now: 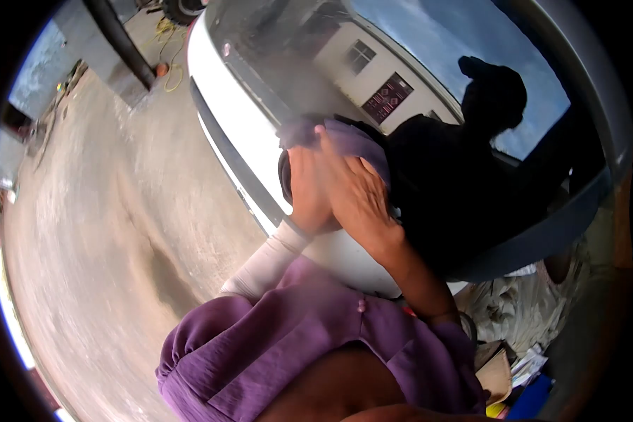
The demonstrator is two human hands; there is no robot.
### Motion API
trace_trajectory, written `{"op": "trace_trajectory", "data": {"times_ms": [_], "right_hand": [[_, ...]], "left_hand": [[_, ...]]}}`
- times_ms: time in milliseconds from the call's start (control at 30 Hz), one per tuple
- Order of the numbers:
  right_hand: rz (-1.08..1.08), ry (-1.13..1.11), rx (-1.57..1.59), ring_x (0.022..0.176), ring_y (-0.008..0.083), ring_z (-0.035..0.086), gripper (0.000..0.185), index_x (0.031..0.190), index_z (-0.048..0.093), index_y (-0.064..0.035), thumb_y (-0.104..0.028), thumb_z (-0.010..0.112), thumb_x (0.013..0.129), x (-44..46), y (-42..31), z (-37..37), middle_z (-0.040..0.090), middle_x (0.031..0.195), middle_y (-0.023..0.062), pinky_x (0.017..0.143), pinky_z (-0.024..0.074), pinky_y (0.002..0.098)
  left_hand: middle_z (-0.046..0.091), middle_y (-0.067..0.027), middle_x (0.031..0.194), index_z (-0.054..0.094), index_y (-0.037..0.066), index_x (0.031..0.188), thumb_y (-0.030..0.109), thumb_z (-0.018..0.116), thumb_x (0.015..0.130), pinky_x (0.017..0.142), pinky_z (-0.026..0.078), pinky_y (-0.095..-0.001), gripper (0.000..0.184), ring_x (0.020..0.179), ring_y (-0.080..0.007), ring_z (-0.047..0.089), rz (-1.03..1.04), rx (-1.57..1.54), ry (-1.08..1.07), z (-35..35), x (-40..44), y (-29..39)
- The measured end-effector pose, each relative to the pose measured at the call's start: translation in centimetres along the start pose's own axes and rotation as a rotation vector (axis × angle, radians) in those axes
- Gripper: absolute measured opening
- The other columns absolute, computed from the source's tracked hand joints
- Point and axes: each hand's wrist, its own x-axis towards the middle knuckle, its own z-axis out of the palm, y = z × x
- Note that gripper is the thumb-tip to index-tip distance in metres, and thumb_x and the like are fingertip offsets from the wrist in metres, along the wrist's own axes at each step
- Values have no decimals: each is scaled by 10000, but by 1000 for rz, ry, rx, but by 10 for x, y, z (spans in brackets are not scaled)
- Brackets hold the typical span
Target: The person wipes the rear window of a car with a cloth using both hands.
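Observation:
Against the rear glass of a white car, a dark purple-grey cloth (362, 141) is bunched beneath both hands. My left hand (308, 186), coming from a pale sleeve, grips the cloth, most of its fingers hidden. My right hand (359, 184) overlaps the left one, its back facing me and its fingers curled over the cloth. The two hands touch each other. The glass (295, 63) is dark and shiny, with a building and the person's silhouette reflected in it. Below the glass lies the white body panel (221, 91).
Concrete ground (105, 232) stretches along the left. A pillar (112, 60), a yellow cord (169, 67) and a tyre (181, 8) are at the top left. Crumpled pale sheeting (527, 309) and a cardboard piece (496, 376) lie at the lower right.

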Motion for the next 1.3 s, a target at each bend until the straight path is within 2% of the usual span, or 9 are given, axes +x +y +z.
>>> {"op": "trace_trajectory", "data": {"times_ms": [67,200,433,467,567,667,767,1100,1300], "right_hand": [[31,-25,-69,834,284,642,664,1529,366,-53,-73,556,894,2,0,-16,656,1009,152,863,491,381],[55,26,-296,823,272,675,447,1317,551,-58,-132,571,877,-5,7,-57,386,1572,165,790,510,389],[220,328,-250,1035,257,655,463,1373,564,-38,-139,523,924,-81,15,-64,468,1526,158,885,519,380],[220,367,-363,1067,359,674,339,1150,703,-24,-74,631,823,-88,13,-70,535,1475,166,912,495,404],[261,464,-261,1163,384,633,330,1186,692,-2,-72,598,877,-137,17,-35,584,1391,233,988,468,439],[290,462,-292,1170,400,629,307,1206,694,-13,-116,570,944,-176,11,-21,618,1317,267,1013,465,456],[313,535,-286,934,336,663,204,1054,717,-29,-86,614,887,-185,8,-16,686,978,167,916,506,489],[424,678,-351,1026,277,683,315,1162,696,-106,-127,648,851,-126,28,-74,650,1300,159,875,520,398],[412,627,-279,1034,341,660,460,1335,589,-75,-123,593,877,-91,47,-128,436,1520,240,791,489,442]], "left_hand": [[499,-307,1233,452,-91,1389,155,583,935,1089,300,-579,533,1122,-529,452,-5,-101,-66,0,6,3],[506,-255,1176,471,-48,1392,203,502,976,1024,321,-578,486,1098,-485,462,145,-115,-35,5,49,28],[517,-284,1314,546,-78,1292,215,517,951,1111,228,-679,450,1250,-523,441,340,-191,-56,17,39,84],[515,-286,1337,555,-70,1299,228,541,937,1120,218,-684,469,1284,-528,428,329,-231,-78,12,36,99],[534,-258,1359,616,3,1264,227,609,897,1128,194,-700,430,1332,-513,426,346,-301,-135,16,4,110],[572,-203,1344,682,115,1183,192,661,858,1130,188,-695,334,1300,-458,487,384,-371,-198,23,-40,108],[587,-190,1326,695,110,1162,208,686,830,1130,184,-692,346,1281,-418,511,374,-414,-238,22,-50,109],[576,-246,1279,642,-11,1192,185,624,835,1140,146,-724,407,1250,-509,492,575,-405,-136,25,53,144],[577,-239,1153,590,-54,1146,152,600,840,1164,156,-672,369,1149,-475,520,620,-416,-25,26,120,180]]}}
